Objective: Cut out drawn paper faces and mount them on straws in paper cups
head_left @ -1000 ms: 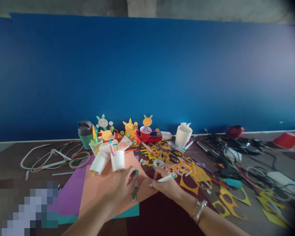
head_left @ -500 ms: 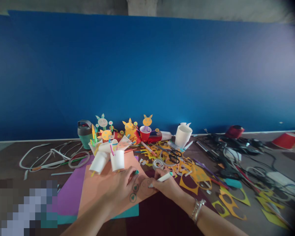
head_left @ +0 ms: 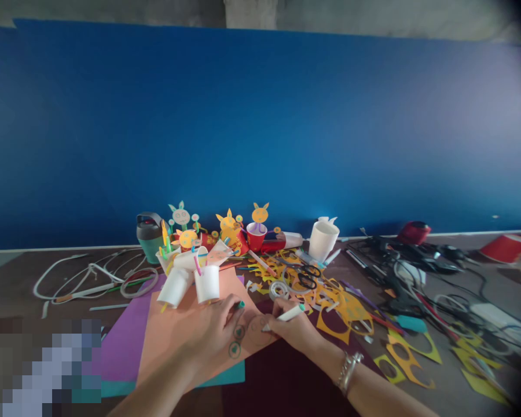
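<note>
My right hand [head_left: 293,323] is closed around a white marker [head_left: 290,313] with a green end. Its tip rests on a sheet of orange paper [head_left: 165,347], at a faintly drawn round face [head_left: 257,329]. On the sheet's left part lies my left hand [head_left: 223,315], fingers curled, with a small green marker cap [head_left: 242,304] showing at the fingertips. Between the hands, two small circles with green hearts [head_left: 235,350] are drawn on the paper. Two white paper cups [head_left: 207,285] stand on the same sheet, beyond my left hand.
Purple paper [head_left: 121,347] shows under the orange sheet. Behind are paper animal figures [head_left: 260,215], a green flask [head_left: 150,240] and a white cup [head_left: 324,239]. Yellow paper scraps [head_left: 334,330], black scissors [head_left: 308,277] and a tape roll [head_left: 279,289] lie rightward, near tangled cables [head_left: 469,284].
</note>
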